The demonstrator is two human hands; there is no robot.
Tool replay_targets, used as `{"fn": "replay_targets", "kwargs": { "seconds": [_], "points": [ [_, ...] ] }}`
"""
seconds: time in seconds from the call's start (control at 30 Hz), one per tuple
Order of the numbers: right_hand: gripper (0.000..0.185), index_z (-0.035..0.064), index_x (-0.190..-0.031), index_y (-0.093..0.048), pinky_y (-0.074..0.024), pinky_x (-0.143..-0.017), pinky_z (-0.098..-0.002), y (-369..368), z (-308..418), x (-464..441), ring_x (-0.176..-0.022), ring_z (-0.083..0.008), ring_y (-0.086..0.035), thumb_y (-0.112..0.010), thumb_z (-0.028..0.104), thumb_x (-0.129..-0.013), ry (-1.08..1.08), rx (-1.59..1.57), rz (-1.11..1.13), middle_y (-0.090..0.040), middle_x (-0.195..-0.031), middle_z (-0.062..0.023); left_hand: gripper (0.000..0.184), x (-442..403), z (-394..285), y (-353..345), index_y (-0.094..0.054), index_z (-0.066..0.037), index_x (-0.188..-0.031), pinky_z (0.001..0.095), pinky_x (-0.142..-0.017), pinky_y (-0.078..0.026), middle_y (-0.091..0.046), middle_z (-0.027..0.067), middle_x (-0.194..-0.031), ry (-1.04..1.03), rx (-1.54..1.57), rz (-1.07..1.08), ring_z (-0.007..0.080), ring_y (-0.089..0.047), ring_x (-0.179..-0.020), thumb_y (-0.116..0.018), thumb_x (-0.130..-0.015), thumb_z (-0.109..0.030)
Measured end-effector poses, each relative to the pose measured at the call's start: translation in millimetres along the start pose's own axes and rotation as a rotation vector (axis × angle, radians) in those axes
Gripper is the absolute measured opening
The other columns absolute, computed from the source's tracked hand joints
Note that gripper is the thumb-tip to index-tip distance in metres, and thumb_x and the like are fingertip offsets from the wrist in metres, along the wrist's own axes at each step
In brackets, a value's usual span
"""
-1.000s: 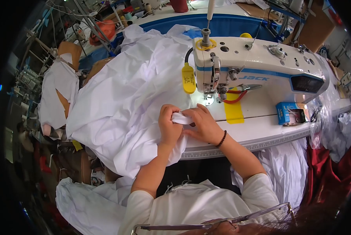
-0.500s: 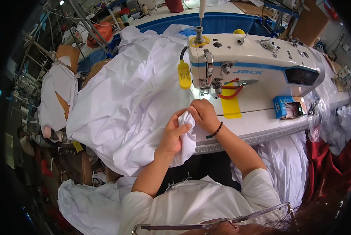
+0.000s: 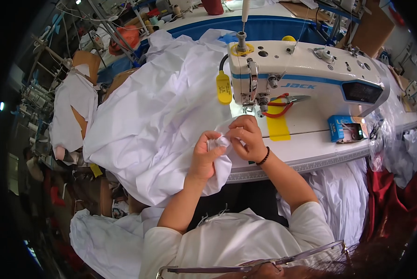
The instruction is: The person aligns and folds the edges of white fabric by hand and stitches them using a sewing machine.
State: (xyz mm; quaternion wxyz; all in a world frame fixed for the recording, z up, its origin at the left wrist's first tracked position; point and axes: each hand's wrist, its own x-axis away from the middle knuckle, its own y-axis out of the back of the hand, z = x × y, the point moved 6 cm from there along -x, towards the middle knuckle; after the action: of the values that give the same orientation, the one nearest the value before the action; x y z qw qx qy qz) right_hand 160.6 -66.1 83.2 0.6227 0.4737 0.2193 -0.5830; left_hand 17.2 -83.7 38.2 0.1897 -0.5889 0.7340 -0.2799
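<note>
At the far left, pieces of white cloth (image 3: pixel 69 116) are seen hung in loose folds. To their right, the sewing table (image 3: pixel 306 146) is covered by a large heap of white fabric (image 3: pixel 143 116), whose near right end is bunched up at the front edge, just before the needle area. This bunch is gripped by the left hand (image 3: pixel 204 156), between thumb and curled fingers. A yellow tag (image 3: pixel 223 88) is suspended farther back, beside the sewing machine (image 3: pixel 306 63). By the right hand (image 3: pixel 248 139), held close to the left, the same bunch is pinched at the fingertips; exactly what is caught there cannot be told. A dark beaded bracelet (image 3: pixel 265 156) is worn on the right wrist. Yellow tape (image 3: pixel 278 130) is partly overlapped by red-handled snips (image 3: pixel 290 99), and farther right a small blue box (image 3: pixel 338 130) is set on the tabletop.
</note>
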Motion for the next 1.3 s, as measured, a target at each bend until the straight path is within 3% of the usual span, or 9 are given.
{"fn": "replay_targets", "kwargs": {
  "seconds": [0.1,0.17,0.2,0.27,0.37,0.5,0.57,0.87,1.3],
  "points": [
    [0.027,0.0113,-0.09,-0.064,-0.0388,-0.085,-0.0383,-5,1,0,-0.094,-0.0279,-0.052,-0.066,0.004,-0.065,-0.008,-0.023,0.045,-0.058,-0.094,-0.0053,0.017,0,-3,3,-0.061,-0.007,-0.095,0.0265,-0.077,-0.048,-0.058,0.0034,-0.097,-0.075,-0.134,-0.04,0.0114,-0.056,-0.087,-0.065,-0.08,0.0],
    [0.027,0.0117,-0.091,-0.065,-0.0386,-0.085,-0.0384,-5,1,0,-0.094,-0.0277,-0.052,-0.066,0.004,-0.065,-0.022,-0.037,0.055,-0.058,-0.094,-0.0055,0.017,0,-21,1,-0.063,-0.008,-0.094,0.0298,-0.074,-0.046,-0.058,0.0045,-0.095,-0.338,-0.81,-0.139,0.016,-0.054,-0.084,-0.069,-0.079,-0.004],
    [0.027,0.0117,-0.09,-0.065,-0.0386,-0.085,-0.0384,-4,1,0,-0.094,-0.0274,-0.052,-0.068,0.005,-0.065,-0.031,-0.033,0.057,-0.058,-0.094,-0.0054,0.017,2,-23,-1,-0.063,-0.008,-0.094,0.0298,-0.074,-0.046,-0.058,0.0045,-0.095,-0.34,-0.81,-0.137,0.016,-0.054,-0.084,-0.069,-0.079,-0.004],
    [0.027,0.0116,-0.09,-0.065,-0.0386,-0.085,-0.0384,-5,0,2,-0.094,-0.0271,-0.052,-0.069,0.005,-0.064,-0.038,-0.031,0.058,-0.058,-0.095,-0.0052,0.01,30,-62,-62,-0.065,-0.006,-0.092,0.0279,-0.075,-0.042,-0.058,0.0046,-0.099,-1.082,-1.711,-0.286,0.0187,-0.051,-0.08,-0.067,-0.082,-0.006],
    [0.027,0.011,-0.09,-0.064,-0.0387,-0.085,-0.0384,-6,-3,4,-0.093,-0.0268,-0.052,-0.071,0.007,-0.065,-0.065,-0.008,0.034,-0.058,-0.095,-0.0047,0.009,34,-60,-69,-0.067,-0.005,-0.091,0.0288,-0.072,-0.043,-0.058,0.0058,-0.091,-1.2,-1.803,-0.235,0.0235,-0.052,-0.078,-0.067,-0.082,-0.007],
    [0.024,0.0097,-0.089,-0.062,-0.0393,-0.083,-0.0385,-3,4,-3,-0.092,-0.0264,-0.053,-0.071,0.007,-0.067,-0.007,0.057,0.031,-0.058,-0.093,-0.0041,0.009,26,-50,-47,-0.066,-0.006,-0.092,0.0342,-0.07,-0.045,-0.059,0.0049,-0.081,-0.949,-1.402,-0.088,0.0239,-0.055,-0.076,-0.065,-0.083,-0.005],
    [0.023,0.0093,-0.089,-0.061,-0.0396,-0.083,-0.0386,-2,3,-3,-0.091,-0.0263,-0.054,-0.07,0.006,-0.068,0.011,0.058,0.03,-0.058,-0.092,-0.004,0.006,20,-45,-31,-0.064,-0.005,-0.092,0.0334,-0.067,-0.046,-0.059,0.0059,-0.076,-0.57,-1.139,-0.141,0.0244,-0.057,-0.073,-0.061,-0.088,-0.004],
    [0.017,0.0053,-0.086,-0.06,-0.0459,-0.063,-0.0347,-5,-1,4,-0.074,-0.0275,-0.056,-0.066,-0.002,-0.071,-0.057,-0.114,-0.007,-0.057,-0.079,-0.0088,0.012,26,-48,-56,-0.06,-0.001,-0.089,0.0301,-0.068,-0.048,-0.061,0.0089,-0.082,-0.907,-1.366,-0.117,0.0202,-0.059,-0.073,-0.067,-0.084,-0.01],
    [0.017,0.0037,-0.089,-0.06,-0.0459,-0.06,-0.0344,-3,0,6,-0.071,-0.028,-0.057,-0.067,0.001,-0.074,-0.071,-0.155,-0.007,-0.057,-0.079,-0.0101,0.01,13,-37,-40,-0.054,-0.002,-0.084,0.0342,-0.055,-0.045,-0.058,0.0127,-0.075,-0.796,-1.293,-0.099,0.0273,-0.057,-0.062,-0.062,-0.088,-0.006]
  ]
}}
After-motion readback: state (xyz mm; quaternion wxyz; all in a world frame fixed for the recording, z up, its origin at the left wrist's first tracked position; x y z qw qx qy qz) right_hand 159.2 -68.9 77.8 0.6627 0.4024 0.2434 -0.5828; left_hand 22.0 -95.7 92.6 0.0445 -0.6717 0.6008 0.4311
